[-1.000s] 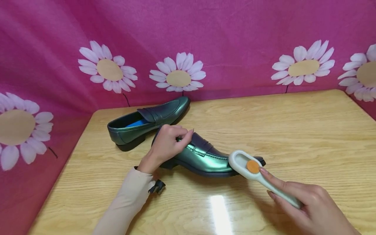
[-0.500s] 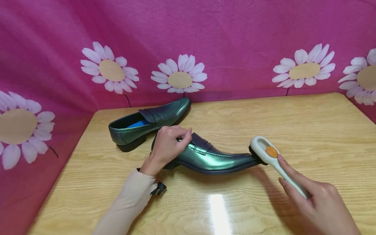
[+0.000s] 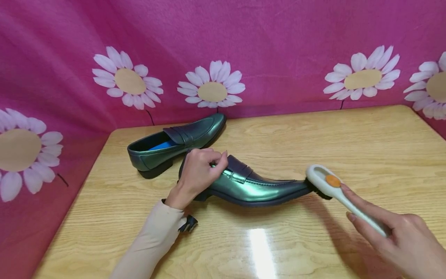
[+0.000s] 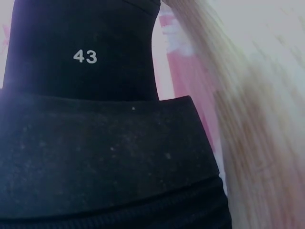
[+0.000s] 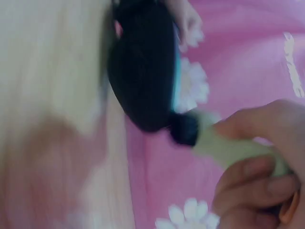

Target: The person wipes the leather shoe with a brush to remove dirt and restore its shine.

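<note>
My left hand (image 3: 200, 170) grips a shiny dark green loafer (image 3: 258, 190) at its heel end and holds it over the table, toe to the right. In the left wrist view the black sole (image 4: 95, 143) fills most of the frame, with the number 43 on it. My right hand (image 3: 400, 228) holds a white shoe brush (image 3: 318, 179) by its handle, index finger by the orange button (image 3: 333, 181). The brush's dark bristles (image 5: 183, 129) are right at the loafer's toe. Part of the heel is hidden behind my left hand.
A second green loafer (image 3: 177, 141) with a blue insole stands behind the left hand, near the back edge of the wooden table (image 3: 348, 147). Beyond the table hangs a pink cloth (image 3: 278, 50) printed with white daisies.
The right hand has drawn the brush rightward along the loafer's front to the tip of its toe. My left hand and the held loafer have stayed nearly still.
</note>
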A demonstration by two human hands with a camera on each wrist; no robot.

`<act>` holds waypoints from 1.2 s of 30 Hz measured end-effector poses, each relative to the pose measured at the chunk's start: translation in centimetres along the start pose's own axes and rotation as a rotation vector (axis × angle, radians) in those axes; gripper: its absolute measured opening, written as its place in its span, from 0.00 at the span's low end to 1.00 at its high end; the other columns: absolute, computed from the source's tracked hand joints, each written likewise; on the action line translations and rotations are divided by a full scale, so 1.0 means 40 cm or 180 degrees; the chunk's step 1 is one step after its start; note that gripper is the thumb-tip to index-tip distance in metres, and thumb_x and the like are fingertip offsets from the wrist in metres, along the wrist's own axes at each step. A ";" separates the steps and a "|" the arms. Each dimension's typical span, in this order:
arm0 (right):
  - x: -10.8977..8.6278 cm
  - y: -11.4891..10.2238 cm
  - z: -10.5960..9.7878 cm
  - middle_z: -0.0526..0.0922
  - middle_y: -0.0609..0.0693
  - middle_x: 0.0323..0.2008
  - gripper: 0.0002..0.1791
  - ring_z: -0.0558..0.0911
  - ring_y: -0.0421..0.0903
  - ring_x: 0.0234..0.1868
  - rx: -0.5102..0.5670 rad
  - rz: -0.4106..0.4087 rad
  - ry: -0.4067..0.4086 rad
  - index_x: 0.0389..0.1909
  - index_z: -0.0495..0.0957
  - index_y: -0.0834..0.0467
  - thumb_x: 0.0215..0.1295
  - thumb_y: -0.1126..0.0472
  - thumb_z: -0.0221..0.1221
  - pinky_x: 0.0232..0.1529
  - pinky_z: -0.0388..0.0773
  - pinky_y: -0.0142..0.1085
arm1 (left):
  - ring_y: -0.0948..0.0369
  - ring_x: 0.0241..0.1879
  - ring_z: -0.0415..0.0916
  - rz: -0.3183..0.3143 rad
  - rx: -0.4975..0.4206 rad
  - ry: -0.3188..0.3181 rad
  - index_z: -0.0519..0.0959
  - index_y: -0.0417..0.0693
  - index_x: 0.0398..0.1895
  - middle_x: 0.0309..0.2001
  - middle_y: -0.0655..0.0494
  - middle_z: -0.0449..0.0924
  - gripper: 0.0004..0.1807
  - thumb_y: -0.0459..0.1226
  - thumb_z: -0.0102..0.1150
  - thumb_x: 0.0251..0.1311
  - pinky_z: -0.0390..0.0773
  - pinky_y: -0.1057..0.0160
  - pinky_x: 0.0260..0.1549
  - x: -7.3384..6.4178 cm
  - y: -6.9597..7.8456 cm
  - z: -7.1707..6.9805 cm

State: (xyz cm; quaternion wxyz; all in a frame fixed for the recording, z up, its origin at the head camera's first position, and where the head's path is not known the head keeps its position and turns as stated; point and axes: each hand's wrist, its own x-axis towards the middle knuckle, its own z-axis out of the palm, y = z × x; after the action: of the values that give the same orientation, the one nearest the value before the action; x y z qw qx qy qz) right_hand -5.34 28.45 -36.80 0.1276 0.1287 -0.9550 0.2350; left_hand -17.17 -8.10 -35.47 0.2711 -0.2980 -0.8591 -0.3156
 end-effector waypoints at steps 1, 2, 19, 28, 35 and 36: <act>0.002 0.012 -0.003 0.81 0.52 0.21 0.29 0.60 0.36 0.17 -0.0103 0.0128 -0.0150 0.66 0.70 0.42 0.64 0.54 0.63 0.23 0.58 0.32 | 0.68 0.13 0.53 -0.0010 0.0017 0.0000 0.66 0.50 0.05 0.11 0.62 0.56 0.24 0.31 0.58 0.59 0.53 0.67 0.16 0.001 0.000 -0.001; 0.003 0.021 -0.004 0.75 0.48 0.17 0.29 0.61 0.38 0.17 -0.0188 0.0239 -0.0300 0.67 0.69 0.43 0.65 0.51 0.62 0.24 0.58 0.34 | 0.68 0.13 0.53 -0.0022 0.0026 0.0000 0.66 0.50 0.05 0.11 0.62 0.56 0.25 0.31 0.58 0.59 0.52 0.67 0.16 0.001 0.000 -0.002; 0.004 -0.011 0.011 0.71 0.22 0.54 0.32 0.70 0.26 0.24 0.0671 -0.0377 0.0375 0.59 0.78 0.50 0.51 0.70 0.69 0.23 0.60 0.21 | 0.67 0.09 0.51 0.0404 0.0422 0.0646 0.63 0.51 0.03 0.10 0.60 0.52 0.25 0.28 0.59 0.52 0.49 0.70 0.13 -0.038 0.033 0.013; 0.000 -0.043 0.025 0.87 0.55 0.34 0.33 0.64 0.28 0.15 0.0252 -0.0186 0.0406 0.63 0.74 0.45 0.54 0.63 0.69 0.20 0.59 0.23 | 0.67 0.09 0.50 0.0164 0.0493 0.0632 0.67 0.50 0.03 0.09 0.61 0.52 0.24 0.30 0.60 0.55 0.49 0.70 0.12 -0.032 0.046 0.018; -0.002 -0.048 0.060 0.76 0.49 0.19 0.35 0.58 0.30 0.14 0.0557 0.0102 0.0431 0.69 0.65 0.46 0.61 0.64 0.64 0.17 0.56 0.26 | 0.68 0.10 0.46 -0.0465 0.0350 -0.0006 0.62 0.53 0.03 0.09 0.65 0.49 0.28 0.34 0.56 0.63 0.47 0.68 0.13 -0.002 0.049 0.007; -0.003 -0.051 0.065 0.76 0.49 0.19 0.36 0.57 0.29 0.14 0.0593 -0.0058 0.0521 0.69 0.67 0.48 0.59 0.67 0.65 0.18 0.57 0.24 | 0.68 0.10 0.46 -0.0535 0.0316 -0.0068 0.61 0.53 0.04 0.09 0.65 0.49 0.28 0.34 0.55 0.63 0.47 0.68 0.13 0.003 0.048 0.007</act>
State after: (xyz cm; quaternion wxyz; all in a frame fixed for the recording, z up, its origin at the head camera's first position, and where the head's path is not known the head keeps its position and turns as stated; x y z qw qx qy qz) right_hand -5.07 25.48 -38.25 0.1947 0.1291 -0.9142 0.3312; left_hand -16.02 -6.67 -34.83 0.2490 -0.2143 -0.8985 -0.2911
